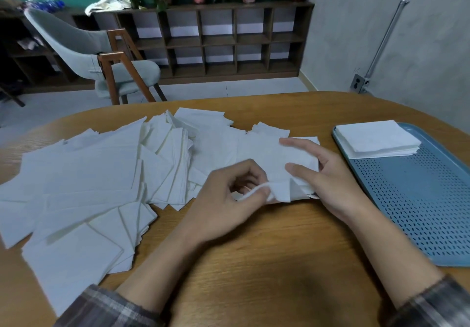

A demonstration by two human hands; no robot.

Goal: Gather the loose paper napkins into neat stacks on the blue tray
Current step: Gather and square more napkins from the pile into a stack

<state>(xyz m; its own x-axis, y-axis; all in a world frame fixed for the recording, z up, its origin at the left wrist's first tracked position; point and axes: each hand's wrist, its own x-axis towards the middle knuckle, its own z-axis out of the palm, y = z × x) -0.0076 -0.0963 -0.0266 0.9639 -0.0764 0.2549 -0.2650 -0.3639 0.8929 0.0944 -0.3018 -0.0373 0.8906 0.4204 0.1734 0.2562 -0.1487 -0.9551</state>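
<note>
Several loose white paper napkins lie spread over the left and middle of the wooden table. A small bundle of napkins sits near the table's middle. My left hand pinches the bundle's curled front corner. My right hand holds the bundle's right side, thumb on top and index finger stretched over it. The blue perforated tray lies to the right, and one neat napkin stack rests on its far end.
A grey chair with wooden legs stands beyond the table's far left edge. Dark wooden shelving with potted plants on top lines the back wall. The tray's near part holds nothing.
</note>
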